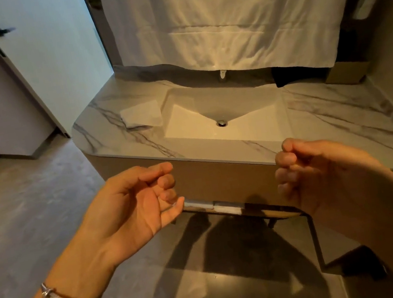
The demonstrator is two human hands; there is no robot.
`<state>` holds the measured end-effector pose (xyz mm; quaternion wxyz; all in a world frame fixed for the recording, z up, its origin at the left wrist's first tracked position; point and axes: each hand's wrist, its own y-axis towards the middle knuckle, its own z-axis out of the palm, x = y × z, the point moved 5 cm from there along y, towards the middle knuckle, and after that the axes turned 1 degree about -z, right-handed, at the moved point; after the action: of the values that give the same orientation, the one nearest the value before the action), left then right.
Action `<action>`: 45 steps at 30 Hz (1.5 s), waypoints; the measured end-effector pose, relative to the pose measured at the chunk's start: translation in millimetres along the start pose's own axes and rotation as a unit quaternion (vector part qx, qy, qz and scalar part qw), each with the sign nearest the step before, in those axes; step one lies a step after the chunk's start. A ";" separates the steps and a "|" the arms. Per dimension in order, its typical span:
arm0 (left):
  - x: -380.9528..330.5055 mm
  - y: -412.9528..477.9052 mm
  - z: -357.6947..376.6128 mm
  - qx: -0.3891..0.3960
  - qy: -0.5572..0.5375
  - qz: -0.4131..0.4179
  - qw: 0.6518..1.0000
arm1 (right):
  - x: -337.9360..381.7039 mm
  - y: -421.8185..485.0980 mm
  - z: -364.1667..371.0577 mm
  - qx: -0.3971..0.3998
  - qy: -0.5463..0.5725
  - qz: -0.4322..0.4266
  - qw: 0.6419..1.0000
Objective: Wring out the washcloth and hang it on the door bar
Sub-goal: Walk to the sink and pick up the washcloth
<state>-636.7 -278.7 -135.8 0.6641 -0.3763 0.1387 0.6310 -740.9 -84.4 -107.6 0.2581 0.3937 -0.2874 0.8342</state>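
Note:
A folded white washcloth (pixel 142 115) lies flat on the marble counter (pixel 338 110), just left of the sink basin (pixel 221 116). My left hand (pixel 137 204) hovers in front of the vanity, palm turned inward, fingers loosely curled and holding nothing. My right hand (pixel 315 176) hangs opposite it at the same height, fingers curled, also without anything in it. Both hands are well short of the washcloth. A white door (pixel 52 55) stands at the upper left; no bar on it shows.
A large white towel (pixel 233 14) hangs over the back of the sink and hides most of the faucet (pixel 222 73). A tan box (pixel 347 73) sits at the counter's back right. Grey floor spreads to the left, and a dark glossy surface lies below my hands.

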 end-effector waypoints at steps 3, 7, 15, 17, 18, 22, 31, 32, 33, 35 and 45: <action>-23.5 11.4 -18.3 -0.014 0.008 0.022 1.000 | 3.4 40.7 11.9 0.027 0.028 0.013 0.999; -53.4 33.0 -45.5 -0.004 -0.001 0.016 1.000 | 1.5 93.5 25.1 0.025 0.070 0.033 0.997; -109.4 100.6 -78.6 0.030 0.024 -0.003 0.999 | 21.7 158.3 37.4 -0.015 0.067 0.000 0.998; -117.1 122.0 -80.4 0.044 0.012 -0.018 0.999 | 29.5 172.7 31.9 -0.030 0.064 -0.009 0.997; -121.2 132.9 -80.7 0.049 0.011 -0.022 0.999 | 32.9 180.5 28.7 -0.037 0.064 -0.010 0.997; -137.7 171.4 -79.8 0.050 0.017 -0.009 0.999 | 46.4 211.2 17.6 -0.041 0.065 -0.005 0.997; -170.8 233.2 -103.0 0.001 -0.005 -0.006 1.000 | 69.0 283.6 12.1 -0.036 0.048 0.007 0.998; -175.6 240.9 -108.2 -0.004 -0.013 -0.005 1.000 | 70.3 293.4 12.1 -0.037 0.050 0.009 0.998; -180.2 248.8 -112.5 -0.008 -0.023 -0.005 1.000 | 71.9 303.8 12.4 -0.041 0.054 0.009 0.998; -187.8 264.1 -122.2 -0.016 -0.042 -0.009 0.999 | 75.7 322.8 14.6 -0.057 0.064 0.004 0.996; -227.5 335.9 -133.2 0.007 -0.031 -0.036 0.999 | 92.5 393.5 23.3 -0.063 0.078 -0.010 0.995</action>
<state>-952.2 -562.2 -185.3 0.6929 -0.3565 0.1093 0.6172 -1039.1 -357.5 -129.6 0.3127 0.3131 -0.3139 0.8400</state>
